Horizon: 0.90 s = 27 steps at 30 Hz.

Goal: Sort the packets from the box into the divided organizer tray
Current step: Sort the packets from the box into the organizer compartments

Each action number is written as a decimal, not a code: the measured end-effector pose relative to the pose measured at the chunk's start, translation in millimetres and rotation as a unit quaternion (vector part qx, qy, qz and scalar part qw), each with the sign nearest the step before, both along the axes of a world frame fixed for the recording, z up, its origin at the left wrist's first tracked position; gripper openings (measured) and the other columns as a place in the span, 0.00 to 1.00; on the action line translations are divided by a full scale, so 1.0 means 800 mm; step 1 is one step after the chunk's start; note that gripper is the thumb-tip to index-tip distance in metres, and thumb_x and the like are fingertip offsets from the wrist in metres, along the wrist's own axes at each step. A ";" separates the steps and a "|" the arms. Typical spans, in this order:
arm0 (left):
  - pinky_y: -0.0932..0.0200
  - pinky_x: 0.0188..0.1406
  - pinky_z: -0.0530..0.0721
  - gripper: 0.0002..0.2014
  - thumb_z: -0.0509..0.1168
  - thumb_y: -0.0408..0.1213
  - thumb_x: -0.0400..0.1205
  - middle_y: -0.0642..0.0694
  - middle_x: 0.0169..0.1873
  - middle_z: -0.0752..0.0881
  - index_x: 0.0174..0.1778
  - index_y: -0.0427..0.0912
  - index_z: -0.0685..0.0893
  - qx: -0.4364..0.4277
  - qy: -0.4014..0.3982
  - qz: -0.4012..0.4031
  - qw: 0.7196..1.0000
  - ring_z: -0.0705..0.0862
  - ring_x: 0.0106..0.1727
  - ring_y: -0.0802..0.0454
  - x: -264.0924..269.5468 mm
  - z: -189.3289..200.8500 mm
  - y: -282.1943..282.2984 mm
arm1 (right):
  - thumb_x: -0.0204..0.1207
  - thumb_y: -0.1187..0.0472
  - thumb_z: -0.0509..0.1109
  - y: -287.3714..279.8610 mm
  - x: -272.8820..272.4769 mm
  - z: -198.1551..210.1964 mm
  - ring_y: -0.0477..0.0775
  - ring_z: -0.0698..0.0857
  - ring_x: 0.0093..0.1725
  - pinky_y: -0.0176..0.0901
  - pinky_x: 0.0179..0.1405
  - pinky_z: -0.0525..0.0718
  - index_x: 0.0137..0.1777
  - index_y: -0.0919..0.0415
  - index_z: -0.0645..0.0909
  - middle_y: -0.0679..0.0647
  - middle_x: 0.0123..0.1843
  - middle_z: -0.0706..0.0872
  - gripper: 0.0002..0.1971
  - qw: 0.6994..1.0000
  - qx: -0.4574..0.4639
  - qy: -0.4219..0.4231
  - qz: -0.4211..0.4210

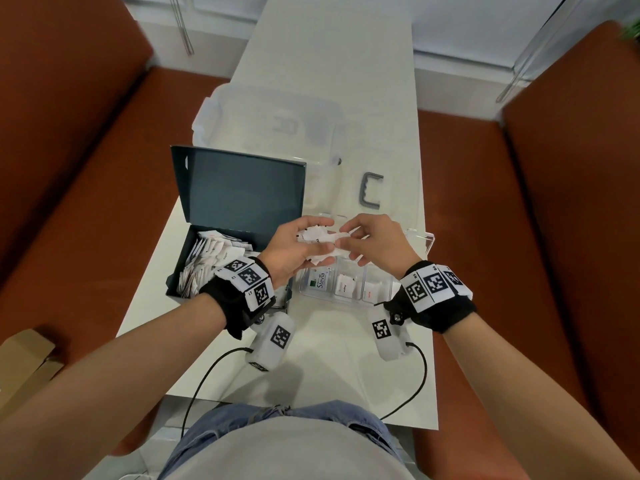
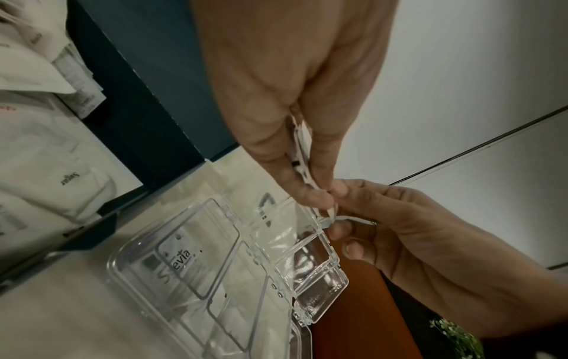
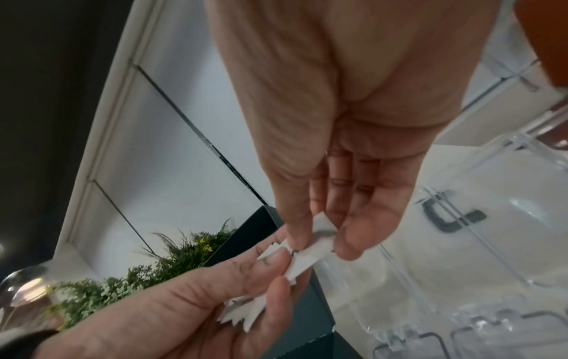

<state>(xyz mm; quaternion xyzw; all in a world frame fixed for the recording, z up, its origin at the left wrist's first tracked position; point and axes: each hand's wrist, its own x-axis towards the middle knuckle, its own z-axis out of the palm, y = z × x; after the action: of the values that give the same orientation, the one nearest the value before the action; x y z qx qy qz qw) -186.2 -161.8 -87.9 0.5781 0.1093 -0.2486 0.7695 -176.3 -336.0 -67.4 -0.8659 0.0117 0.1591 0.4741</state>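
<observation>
My left hand [image 1: 304, 242] grips a small bunch of white packets [image 1: 317, 237] above the clear divided organizer tray [image 1: 348, 296]. My right hand [image 1: 360, 237] pinches one white packet [image 3: 310, 255] at the edge of that bunch, thumb against fingertips. The left wrist view shows the left hand [image 2: 307, 170] and the bunch of packets [image 2: 299, 150] edge-on, meeting the right hand [image 2: 344, 206]. The dark open box [image 1: 214, 265] at left holds several white packets [image 1: 211, 258]. In the tray lie a Stevia packet [image 1: 320, 280] and other white packets [image 1: 345, 287].
A large clear storage tub [image 1: 273, 123] stands behind the box. A grey handle [image 1: 371, 190] lies on the white table [image 1: 329, 358]. Orange-brown seats [image 1: 485, 237] flank the table on both sides. Cables run off the table's near edge.
</observation>
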 end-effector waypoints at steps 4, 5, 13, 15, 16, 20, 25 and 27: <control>0.55 0.41 0.91 0.19 0.71 0.19 0.75 0.34 0.60 0.82 0.60 0.36 0.84 0.009 0.001 0.010 1.000 0.88 0.52 0.40 0.000 -0.001 0.001 | 0.73 0.68 0.76 -0.007 0.000 -0.004 0.48 0.84 0.26 0.38 0.27 0.86 0.47 0.63 0.84 0.57 0.33 0.86 0.05 0.999 0.022 -0.013 -0.045; 0.55 0.40 0.91 0.19 0.71 0.19 0.75 0.35 0.58 0.83 0.60 0.36 0.84 0.013 0.003 0.014 1.000 0.88 0.50 0.42 0.000 -0.001 0.001 | 0.74 0.69 0.74 -0.011 0.002 -0.005 0.48 0.84 0.27 0.38 0.27 0.86 0.47 0.62 0.85 0.56 0.33 0.86 0.04 0.998 0.014 -0.024 -0.058; 0.58 0.37 0.90 0.20 0.69 0.18 0.77 0.35 0.56 0.85 0.65 0.33 0.82 0.038 0.002 0.026 0.999 0.88 0.47 0.45 -0.005 -0.006 0.008 | 0.75 0.70 0.70 -0.029 0.013 -0.049 0.54 0.84 0.46 0.44 0.48 0.83 0.52 0.61 0.84 0.58 0.51 0.86 0.08 0.966 -0.237 0.024 0.102; 0.56 0.38 0.91 0.20 0.69 0.18 0.77 0.35 0.56 0.84 0.65 0.33 0.81 0.040 0.002 0.025 0.999 0.88 0.48 0.44 -0.007 -0.006 0.008 | 0.75 0.68 0.71 -0.020 0.010 -0.064 0.58 0.85 0.53 0.48 0.55 0.83 0.52 0.59 0.83 0.57 0.52 0.87 0.08 0.947 -0.290 0.041 0.134; 0.56 0.39 0.91 0.20 0.69 0.18 0.77 0.35 0.56 0.84 0.65 0.33 0.81 0.040 0.003 0.024 0.999 0.88 0.48 0.44 -0.007 -0.007 0.008 | 0.75 0.67 0.71 -0.015 0.008 -0.070 0.58 0.85 0.54 0.48 0.54 0.83 0.52 0.57 0.84 0.56 0.52 0.87 0.08 0.939 -0.311 0.047 0.142; 0.54 0.41 0.91 0.20 0.69 0.18 0.77 0.36 0.54 0.85 0.64 0.34 0.82 0.039 0.004 0.024 0.999 0.89 0.48 0.45 -0.009 -0.009 0.008 | 0.74 0.66 0.72 -0.001 0.007 -0.085 0.56 0.86 0.53 0.46 0.50 0.83 0.49 0.52 0.84 0.52 0.53 0.88 0.08 0.916 -0.356 0.071 0.173; 0.54 0.39 0.91 0.20 0.69 0.18 0.76 0.36 0.54 0.85 0.64 0.34 0.82 0.039 0.007 0.025 0.999 0.89 0.48 0.45 -0.010 -0.012 0.011 | 0.74 0.63 0.73 0.003 0.006 -0.097 0.55 0.86 0.55 0.46 0.54 0.82 0.51 0.48 0.85 0.49 0.55 0.88 0.09 0.911 -0.368 0.078 0.168; 0.56 0.38 0.91 0.20 0.69 0.18 0.76 0.36 0.54 0.85 0.64 0.34 0.82 0.037 0.009 0.023 0.999 0.89 0.47 0.46 -0.010 -0.014 0.012 | 0.75 0.62 0.73 0.002 0.006 -0.099 0.54 0.86 0.57 0.47 0.57 0.82 0.53 0.47 0.85 0.47 0.56 0.88 0.10 0.911 -0.369 0.074 0.170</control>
<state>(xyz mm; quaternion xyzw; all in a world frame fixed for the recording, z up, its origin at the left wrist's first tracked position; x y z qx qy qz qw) -194.5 -152.0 -98.7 0.6010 0.1388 -0.2316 0.7523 -171.7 -334.6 -146.3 -0.9537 -0.0428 0.2853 0.0847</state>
